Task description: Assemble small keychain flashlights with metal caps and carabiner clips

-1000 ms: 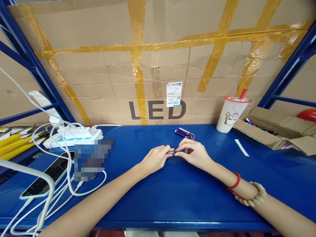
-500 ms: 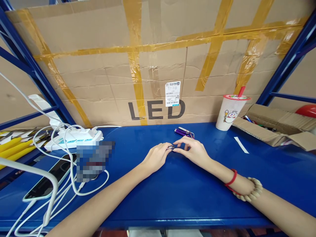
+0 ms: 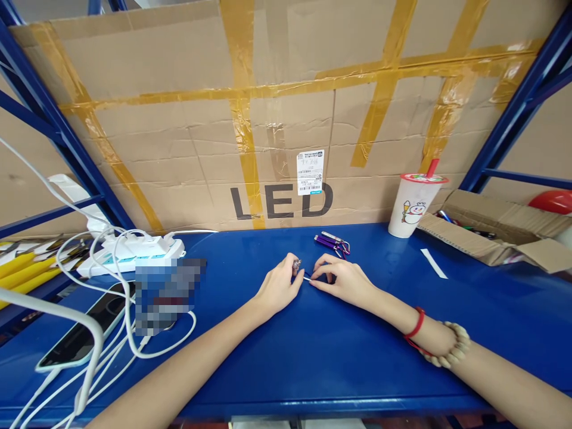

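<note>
Curled near the middle of the blue table, my left hand (image 3: 277, 285) is closed on a small shiny metallic piece (image 3: 297, 263), which shows above its fingers. Facing it, my right hand (image 3: 344, 279) pinches a thin pale strip (image 3: 307, 278) between thumb and fingertips. The strip's left end reaches the left fingertips; whether it joins the metallic piece I cannot tell. Just behind the right hand lies a bundle of slim purple and silver pieces (image 3: 330, 241) with a looped metal clip on its right side.
At left, white cables loop round a power strip (image 3: 134, 253) and a phone (image 3: 84, 328), beside a blurred-out object. A lidded cup (image 3: 413, 205) with a red straw, a white paper strip (image 3: 433, 263) and an open cardboard box (image 3: 487, 238) stand right. Taped cardboard (image 3: 196, 161) walls the back.
The hands have drawn slightly apart. The metallic piece now sits higher in my left hand, and a thin pale strip shows between the fingertips. My right fingers have closed into a tighter pinch.
</note>
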The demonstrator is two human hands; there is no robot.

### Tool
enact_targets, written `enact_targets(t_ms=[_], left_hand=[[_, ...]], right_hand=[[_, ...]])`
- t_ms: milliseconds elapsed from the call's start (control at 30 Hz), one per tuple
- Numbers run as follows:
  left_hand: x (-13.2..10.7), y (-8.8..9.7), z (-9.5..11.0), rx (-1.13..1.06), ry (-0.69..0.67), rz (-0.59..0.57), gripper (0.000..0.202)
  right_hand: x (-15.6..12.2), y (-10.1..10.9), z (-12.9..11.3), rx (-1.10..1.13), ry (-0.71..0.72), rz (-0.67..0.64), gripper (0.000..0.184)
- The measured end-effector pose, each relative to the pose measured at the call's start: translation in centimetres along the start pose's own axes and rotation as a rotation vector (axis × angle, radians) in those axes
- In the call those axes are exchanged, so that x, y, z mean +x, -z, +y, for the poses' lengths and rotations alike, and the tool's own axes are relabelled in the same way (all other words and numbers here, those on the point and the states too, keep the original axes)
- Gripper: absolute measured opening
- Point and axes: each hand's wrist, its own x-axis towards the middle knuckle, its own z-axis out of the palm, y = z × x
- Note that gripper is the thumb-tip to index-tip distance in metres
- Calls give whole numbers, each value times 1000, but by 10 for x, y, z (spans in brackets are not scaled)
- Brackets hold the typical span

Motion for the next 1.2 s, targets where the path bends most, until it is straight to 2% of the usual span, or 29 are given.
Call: enact_targets(t_ms=[267, 533, 667, 700, 800, 1033, 1200], left_hand=[[-1, 3, 1, 64, -65, -39, 4], [1, 4, -3, -38, -85, -72, 9], [0, 4, -3, -106, -119, -42, 11], [0, 4, -3, -116, -130, -41, 11], [-1, 4, -2, -129, -156, -37, 10], [-1, 5, -3, -144, -171, -37, 9], [-3, 6, -2, -121, -207, -41, 10]], right_hand=[[0, 1, -2, 69, 64, -12, 16], [1, 2, -2, 143, 139, 12, 16], [1, 2, -7, 136, 59, 39, 36], [1, 2, -9, 119, 59, 35, 36], [1, 1, -11, 67, 121, 21, 27], [-1, 1, -9, -14, 244, -9, 30], [-1, 1, -11, 12, 268, -59, 28]])
